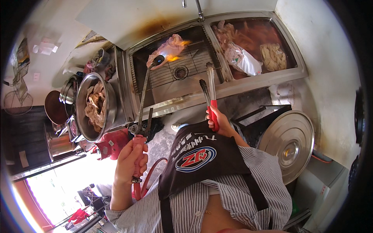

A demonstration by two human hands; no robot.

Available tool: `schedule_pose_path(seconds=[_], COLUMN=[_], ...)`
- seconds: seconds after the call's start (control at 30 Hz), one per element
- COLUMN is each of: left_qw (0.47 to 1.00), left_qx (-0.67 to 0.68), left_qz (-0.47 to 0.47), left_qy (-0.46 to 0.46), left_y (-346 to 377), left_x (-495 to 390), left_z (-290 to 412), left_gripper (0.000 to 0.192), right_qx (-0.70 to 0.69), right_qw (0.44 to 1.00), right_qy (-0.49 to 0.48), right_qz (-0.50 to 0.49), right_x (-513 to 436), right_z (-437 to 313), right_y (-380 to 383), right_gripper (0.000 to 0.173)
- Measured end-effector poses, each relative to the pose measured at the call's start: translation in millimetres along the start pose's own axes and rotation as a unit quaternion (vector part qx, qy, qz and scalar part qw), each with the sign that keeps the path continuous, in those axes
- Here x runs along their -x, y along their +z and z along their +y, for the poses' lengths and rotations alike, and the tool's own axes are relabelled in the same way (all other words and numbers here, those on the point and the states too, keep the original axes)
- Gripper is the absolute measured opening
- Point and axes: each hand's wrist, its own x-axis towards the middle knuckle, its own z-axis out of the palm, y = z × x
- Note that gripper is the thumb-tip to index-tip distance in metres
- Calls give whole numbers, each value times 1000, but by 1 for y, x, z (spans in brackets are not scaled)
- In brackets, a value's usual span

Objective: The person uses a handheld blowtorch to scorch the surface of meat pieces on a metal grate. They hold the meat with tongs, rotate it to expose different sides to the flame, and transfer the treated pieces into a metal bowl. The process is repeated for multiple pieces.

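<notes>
My left hand (pixel 132 158) grips the pink handle of a gas blowtorch (pixel 143 100). Its long metal tube reaches over the left sink basin (pixel 163 97), and the black nozzle puts out a blue and orange flame (pixel 173 56). The flame plays over a piece of raw meat with skin (pixel 167 48), which lies on a wire rack (pixel 192 61) across the basin. In my right hand (pixel 221 122) are metal tongs with red handles (pixel 212 87). The jaws of the tongs are apart with nothing between them, over the sink's front, away from the meat.
Reddish water fills the right basin (pixel 250 32), holding meat, a plastic bag (pixel 242 59) and a pale block (pixel 273 56). Left stands a steel bowl (pixel 109 116) of meat pieces (pixel 95 106). A red gas cylinder (pixel 112 145) and hose (pixel 153 171) are near my left hand; a round lid (pixel 287 145) leans right.
</notes>
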Motion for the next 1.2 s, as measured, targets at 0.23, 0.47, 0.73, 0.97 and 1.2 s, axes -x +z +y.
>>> schedule_pose_path(seconds=[0.23, 0.47, 0.73, 0.97, 1.2], left_qw=[999, 999, 999, 999, 998], left_qx=[-3, 21, 3, -24, -4], left_qz=[-31, -29, -35, -28, -41], left_qy=[-19, -9, -22, -28, -39], left_y=[-3, -1, 0, 6, 9], left_x=[-1, -1, -2, -10, -8], left_z=[2, -1, -4, -16, -25], left_gripper=[26, 28, 25, 20, 10], right_qx=[1, -6, 196, 271, 457], right_qw=[1000, 1000, 979, 897, 748], right_qy=[5, -1, -33, -243, -430], right_qz=[2, -8, -50, -250, -216], right_x=[0, -3, 37, 83, 89], right_z=[0, 2, -16, -36, -13], right_y=[-3, -8, 28, 144, 215], right_gripper=[41, 39, 26, 35, 43])
